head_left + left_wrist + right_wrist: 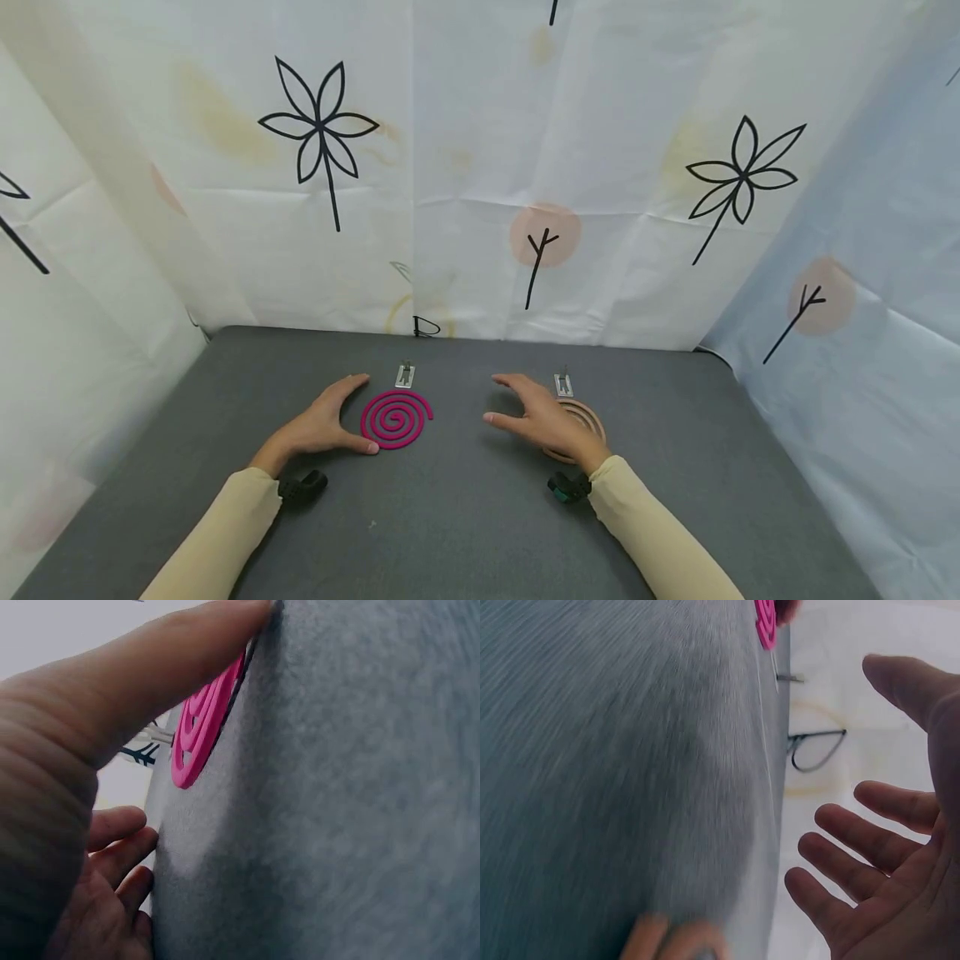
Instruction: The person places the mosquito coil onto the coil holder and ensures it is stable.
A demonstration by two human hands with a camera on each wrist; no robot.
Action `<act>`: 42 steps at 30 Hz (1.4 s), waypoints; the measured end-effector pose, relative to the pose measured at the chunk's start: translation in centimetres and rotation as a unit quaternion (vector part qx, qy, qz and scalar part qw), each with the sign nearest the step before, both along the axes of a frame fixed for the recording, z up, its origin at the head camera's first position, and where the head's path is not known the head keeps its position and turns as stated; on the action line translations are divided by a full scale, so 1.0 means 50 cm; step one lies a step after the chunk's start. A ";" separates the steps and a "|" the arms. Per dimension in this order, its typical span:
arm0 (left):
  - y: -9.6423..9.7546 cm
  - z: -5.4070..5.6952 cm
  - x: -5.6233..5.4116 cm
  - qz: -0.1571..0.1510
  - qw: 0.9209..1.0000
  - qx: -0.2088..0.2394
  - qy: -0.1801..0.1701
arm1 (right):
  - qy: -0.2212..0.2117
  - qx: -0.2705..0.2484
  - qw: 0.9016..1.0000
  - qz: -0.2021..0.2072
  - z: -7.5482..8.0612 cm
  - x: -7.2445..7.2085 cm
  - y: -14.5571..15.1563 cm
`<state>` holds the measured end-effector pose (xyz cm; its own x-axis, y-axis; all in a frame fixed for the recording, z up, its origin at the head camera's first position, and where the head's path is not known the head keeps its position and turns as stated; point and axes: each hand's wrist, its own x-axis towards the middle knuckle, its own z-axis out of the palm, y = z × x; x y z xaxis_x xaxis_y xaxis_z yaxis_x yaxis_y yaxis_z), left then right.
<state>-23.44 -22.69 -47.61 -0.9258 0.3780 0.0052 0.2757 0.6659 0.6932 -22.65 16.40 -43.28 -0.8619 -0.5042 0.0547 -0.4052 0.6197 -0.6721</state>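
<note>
A flat pink mosquito coil (392, 428) lies on the grey table. My left hand (318, 427) is at its left side, thumb and fingers spread, with the thumb tip right at the coil's lower left edge. Over a tan mosquito coil (591, 415), my right hand (545, 418) hovers with its fingers extended to the left, hiding much of that coil. Neither hand grips anything. In the right wrist view, the right fingers are spread apart, and the tan coil (694, 939) appears blurred at the bottom edge.
A small metal coil stand (405, 376) lies just behind the pink coil, and a second metal stand (563, 385) behind the tan one. White patterned cloth (465, 250) hangs along the back and both sides of the grey table (450, 533).
</note>
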 end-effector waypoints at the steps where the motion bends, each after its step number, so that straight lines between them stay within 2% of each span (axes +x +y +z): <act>1: 0.000 0.001 0.000 -0.004 1.000 0.000 0.001 | -0.005 0.001 1.000 0.004 -0.001 -0.005 -0.009; 11: 0.003 0.007 -0.002 -0.007 1.000 -0.006 -0.006 | -0.023 0.001 0.999 0.040 -0.026 -0.054 -0.090; 18: 0.006 0.010 -0.001 -0.009 1.000 -0.014 0.001 | -0.034 0.012 0.998 0.060 -0.046 -0.071 -0.134; 25: 0.005 0.006 -0.003 -0.007 1.000 -0.025 0.010 | -0.019 0.031 0.996 0.085 -0.059 -0.071 -0.170; 37: 0.007 0.008 -0.003 -0.009 1.000 -0.028 0.004 | -0.006 0.065 0.994 0.085 -0.069 -0.064 -0.181; 42: 0.008 0.010 0.000 -0.010 0.999 -0.036 0.010 | 0.016 0.101 0.991 0.083 -0.073 -0.060 -0.186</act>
<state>-23.46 -22.27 -47.13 -0.9178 0.3970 -0.0052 0.3027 0.7081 0.6379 -25.64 7.11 -46.93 -0.7650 -0.6431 -0.0351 -0.5326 0.6624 -0.5268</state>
